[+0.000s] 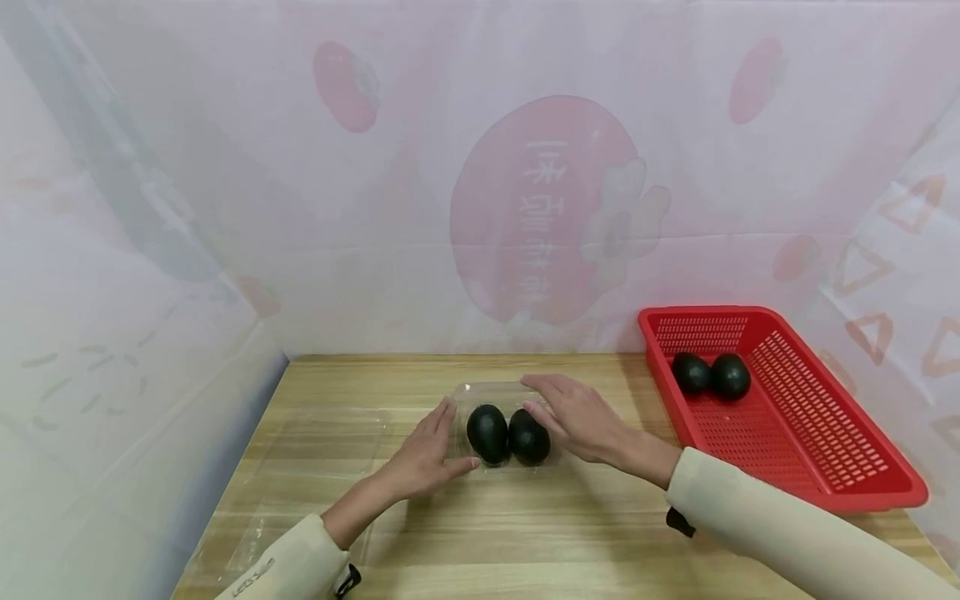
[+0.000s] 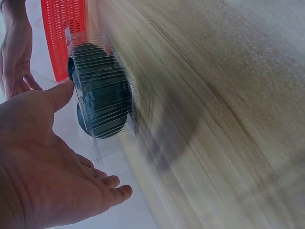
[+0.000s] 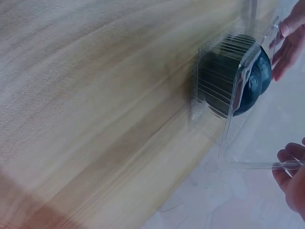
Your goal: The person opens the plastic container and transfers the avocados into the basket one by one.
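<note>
Two dark, oval avocados (image 1: 487, 434) sit side by side in a clear plastic box (image 2: 102, 86) on the wooden table. My left hand (image 1: 427, 454) is at the box's left side, fingers straight and thumb held apart along the near edge. In the left wrist view its palm is turned to the box and its thumb is near the rim. My right hand (image 1: 581, 417) reaches over the box's right side. In the right wrist view its fingers and thumb pinch the edge of the raised clear lid (image 3: 252, 165).
A red perforated basket (image 1: 825, 492) stands at the right with two more avocados (image 1: 730, 377) at its far end. Clear plastic packaging (image 1: 322, 442) lies on the left of the table (image 1: 517, 542). Printed cloth walls (image 1: 412, 292) close off the back and sides.
</note>
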`<action>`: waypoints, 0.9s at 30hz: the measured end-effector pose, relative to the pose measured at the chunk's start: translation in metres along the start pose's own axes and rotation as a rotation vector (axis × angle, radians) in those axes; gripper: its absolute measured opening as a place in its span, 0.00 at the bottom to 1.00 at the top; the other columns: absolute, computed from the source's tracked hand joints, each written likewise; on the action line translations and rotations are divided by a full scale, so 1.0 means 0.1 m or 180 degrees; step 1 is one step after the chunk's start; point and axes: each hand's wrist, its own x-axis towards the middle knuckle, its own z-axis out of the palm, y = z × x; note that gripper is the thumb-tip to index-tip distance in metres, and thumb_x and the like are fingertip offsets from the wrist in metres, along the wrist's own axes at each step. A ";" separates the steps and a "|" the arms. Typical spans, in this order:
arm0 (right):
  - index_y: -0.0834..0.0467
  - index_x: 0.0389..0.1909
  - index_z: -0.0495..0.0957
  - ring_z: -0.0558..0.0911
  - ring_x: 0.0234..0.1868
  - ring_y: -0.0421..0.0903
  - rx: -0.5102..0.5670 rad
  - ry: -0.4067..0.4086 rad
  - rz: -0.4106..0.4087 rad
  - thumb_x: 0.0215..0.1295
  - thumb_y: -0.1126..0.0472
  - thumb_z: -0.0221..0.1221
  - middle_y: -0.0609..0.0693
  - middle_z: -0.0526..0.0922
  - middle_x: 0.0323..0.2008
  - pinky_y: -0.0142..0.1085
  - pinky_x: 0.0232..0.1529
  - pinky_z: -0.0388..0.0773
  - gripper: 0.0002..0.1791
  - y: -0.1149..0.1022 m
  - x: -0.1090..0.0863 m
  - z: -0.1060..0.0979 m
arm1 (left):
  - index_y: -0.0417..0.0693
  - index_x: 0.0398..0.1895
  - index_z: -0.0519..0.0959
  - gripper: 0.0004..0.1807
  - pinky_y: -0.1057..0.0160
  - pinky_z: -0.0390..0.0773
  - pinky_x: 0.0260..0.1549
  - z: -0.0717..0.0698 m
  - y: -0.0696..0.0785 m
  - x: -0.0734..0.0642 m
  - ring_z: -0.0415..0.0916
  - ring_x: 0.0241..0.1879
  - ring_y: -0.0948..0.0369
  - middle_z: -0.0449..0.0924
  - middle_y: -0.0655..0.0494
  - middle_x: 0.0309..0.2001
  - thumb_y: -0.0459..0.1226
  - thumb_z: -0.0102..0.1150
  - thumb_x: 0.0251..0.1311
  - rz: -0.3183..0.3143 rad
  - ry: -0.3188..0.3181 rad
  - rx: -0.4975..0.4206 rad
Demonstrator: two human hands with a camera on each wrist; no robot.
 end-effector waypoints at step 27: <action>0.61 0.73 0.72 0.82 0.65 0.58 0.1453 0.0044 0.1034 0.86 0.47 0.50 0.60 0.80 0.67 0.56 0.66 0.76 0.27 0.22 0.35 -0.11 | 0.29 0.84 0.41 0.59 0.37 0.46 0.79 0.11 -0.14 0.13 0.41 0.83 0.35 0.37 0.31 0.84 0.63 0.57 0.73 0.0309 -0.0034 0.0304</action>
